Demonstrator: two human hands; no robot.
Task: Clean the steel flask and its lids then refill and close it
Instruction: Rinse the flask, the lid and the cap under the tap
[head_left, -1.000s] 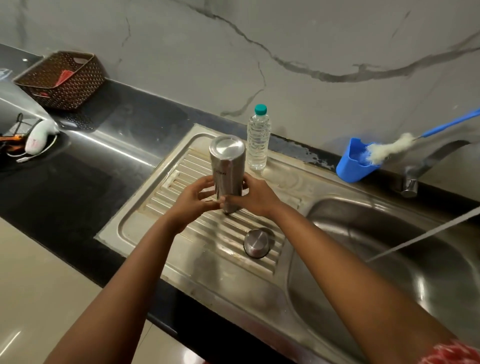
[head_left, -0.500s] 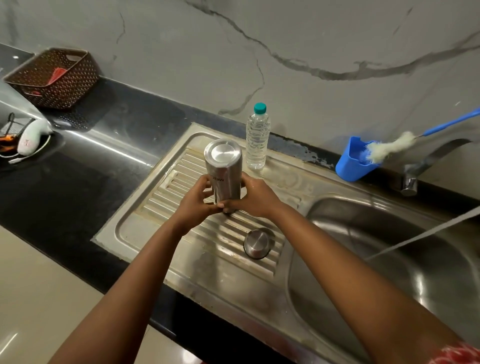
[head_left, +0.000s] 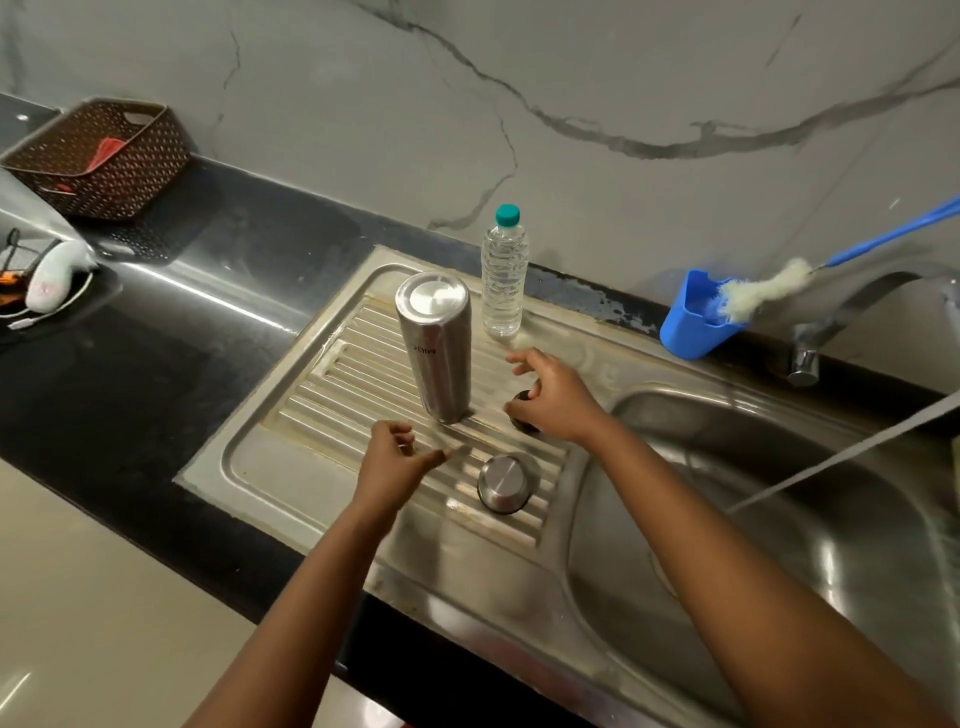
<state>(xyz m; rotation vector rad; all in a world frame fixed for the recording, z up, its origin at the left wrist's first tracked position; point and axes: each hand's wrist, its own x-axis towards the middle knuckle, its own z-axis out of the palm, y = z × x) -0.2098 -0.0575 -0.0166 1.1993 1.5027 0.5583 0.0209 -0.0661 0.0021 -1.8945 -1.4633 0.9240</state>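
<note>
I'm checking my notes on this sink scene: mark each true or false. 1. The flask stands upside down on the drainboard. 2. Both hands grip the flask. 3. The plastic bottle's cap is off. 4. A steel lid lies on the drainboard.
1. True: steel flask, drainboard.
2. False: left hand and right hand are both off it.
3. False: plastic bottle is capped.
4. True: steel lid.

Steel flask (head_left: 435, 345) stood upside down, base up, on ribbed draining surface (head_left: 332, 374), w/ printed logo inverted on its side. Steel outer lid (head_left: 505, 483) sat dome-up nearer the front edge, apart from flask. Small black inner lid (head_left: 521, 397) lay to flask's right, mostly hidden under a hand.
</note>
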